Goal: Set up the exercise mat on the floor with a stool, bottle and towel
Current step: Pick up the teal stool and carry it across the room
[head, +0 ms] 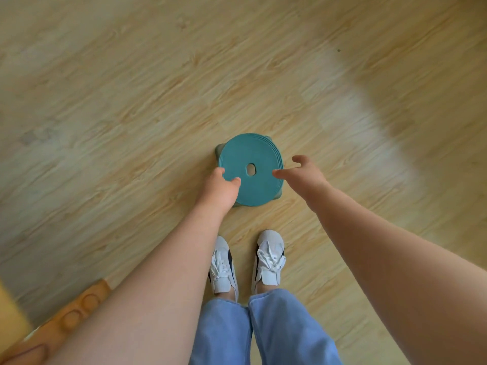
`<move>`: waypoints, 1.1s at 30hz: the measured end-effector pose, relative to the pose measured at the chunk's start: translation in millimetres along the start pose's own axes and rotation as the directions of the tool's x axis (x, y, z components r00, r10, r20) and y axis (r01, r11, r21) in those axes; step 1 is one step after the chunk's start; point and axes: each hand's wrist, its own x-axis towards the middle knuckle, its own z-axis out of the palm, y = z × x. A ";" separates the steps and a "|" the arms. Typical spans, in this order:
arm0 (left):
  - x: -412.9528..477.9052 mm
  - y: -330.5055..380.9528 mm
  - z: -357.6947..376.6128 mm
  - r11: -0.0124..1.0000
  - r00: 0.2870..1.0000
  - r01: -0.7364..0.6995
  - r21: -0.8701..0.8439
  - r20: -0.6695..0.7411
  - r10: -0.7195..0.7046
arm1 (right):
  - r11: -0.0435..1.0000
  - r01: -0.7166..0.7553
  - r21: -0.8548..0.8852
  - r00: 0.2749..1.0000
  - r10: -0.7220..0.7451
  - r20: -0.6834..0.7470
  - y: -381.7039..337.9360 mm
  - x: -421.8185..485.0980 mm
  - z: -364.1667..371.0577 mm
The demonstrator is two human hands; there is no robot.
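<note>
Teal stool [250, 151] upright, seat up — left hand [220, 189] grips its rim.

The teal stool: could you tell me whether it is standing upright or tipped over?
Upright: the stool shows its round seat facing up, feet peeking out beneath on the floor.

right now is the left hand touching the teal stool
Touching. The head view shows the left hand gripping the left rim of the stool, with its thumb on the seat top and a finger hooked over the edge.
</note>
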 end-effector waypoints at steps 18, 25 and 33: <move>141.0 -44.7 46.6 0.850 0.952 0.296 -0.435 0.205 -0.227 | 0.987 -0.072 0.142 0.984 0.047 0.173 50.1 156.4 37.6; 149.8 -59.6 49.6 0.792 0.939 0.298 -0.533 0.314 -0.142 | 0.966 -0.036 0.255 0.956 -0.041 0.291 57.6 162.7 47.8; 91.5 -42.1 9.8 0.757 0.965 0.242 -0.608 0.234 -0.120 | 0.970 -0.030 0.242 0.964 -0.036 0.265 15.7 102.2 35.0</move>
